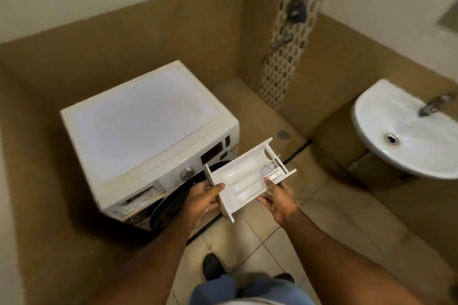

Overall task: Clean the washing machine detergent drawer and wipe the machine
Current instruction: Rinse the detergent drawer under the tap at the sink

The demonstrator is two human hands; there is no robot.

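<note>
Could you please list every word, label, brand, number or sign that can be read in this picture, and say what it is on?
No text can be read.
Washing machine control panel: dark display and marks beside the dial, too blurred to read.
Sticker at the panel's right end: too small to read.
Detergent drawer, held in both hands: compartment marks too small to read.
Sink: no lettering visible.

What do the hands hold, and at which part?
Both hold the detergent drawer: left hand grips its left side, right hand its right side, thumbs over the rim.
</note>
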